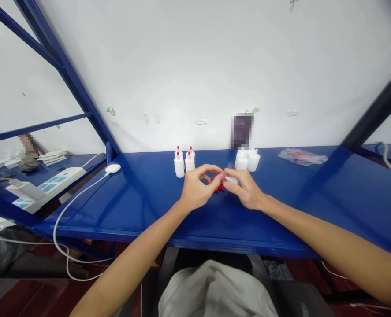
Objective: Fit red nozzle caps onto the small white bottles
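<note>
My left hand (198,185) is closed in a pinch on a small red cap (221,173), most of it hidden by the fingertips. Meeting it from the other side, my right hand (244,189) grips a white nozzle top (231,180), which shows only in part between thumb and fingers. Beneath the fingertips lies a small heap of loose red caps (220,187) on the blue table. Behind my left hand stand several white squeeze bottles (179,167) with red-tipped nozzles. Several white bottles (243,159) without red tips are grouped behind my right hand.
A clear plastic bag (303,156) with something red in it lies at the back right of the blue table (142,198). A dark pixelated panel (242,131) leans against the wall. At the left edge sits a white charger-like device (112,168) with a cable hanging down.
</note>
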`<state>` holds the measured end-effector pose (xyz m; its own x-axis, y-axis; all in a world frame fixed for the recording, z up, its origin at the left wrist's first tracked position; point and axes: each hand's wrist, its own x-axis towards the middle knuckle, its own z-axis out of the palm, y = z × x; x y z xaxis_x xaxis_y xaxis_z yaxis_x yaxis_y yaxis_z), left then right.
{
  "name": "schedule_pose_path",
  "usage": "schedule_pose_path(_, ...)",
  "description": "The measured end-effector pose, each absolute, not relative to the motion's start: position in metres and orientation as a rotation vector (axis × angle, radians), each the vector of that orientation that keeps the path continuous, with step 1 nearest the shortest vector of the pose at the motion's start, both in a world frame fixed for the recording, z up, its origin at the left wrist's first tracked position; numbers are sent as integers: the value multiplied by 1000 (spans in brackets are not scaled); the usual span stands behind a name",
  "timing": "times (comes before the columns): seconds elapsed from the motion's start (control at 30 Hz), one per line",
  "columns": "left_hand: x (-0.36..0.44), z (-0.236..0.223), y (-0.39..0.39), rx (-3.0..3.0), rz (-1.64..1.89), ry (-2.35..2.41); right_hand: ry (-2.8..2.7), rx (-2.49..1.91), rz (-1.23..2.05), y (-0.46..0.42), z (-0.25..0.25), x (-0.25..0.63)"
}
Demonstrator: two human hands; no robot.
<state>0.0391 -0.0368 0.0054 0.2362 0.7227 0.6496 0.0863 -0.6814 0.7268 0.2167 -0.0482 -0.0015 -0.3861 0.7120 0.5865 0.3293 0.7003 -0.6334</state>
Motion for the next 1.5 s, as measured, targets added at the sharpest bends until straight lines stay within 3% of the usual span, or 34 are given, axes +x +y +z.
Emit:
schedule_pose_path(0.87,42,-3,-40,1775,1175,500,-1795,-850,977,-50,1,209)
schedule_pose_path(1.33,35,-1,-43,1970,1240,649,-1833,-832,977,-51,-3,210)
schedule_pose_path(1.5,-22,7,-34,1980,1379,1062,-1818,-878,954,-48,-4,211)
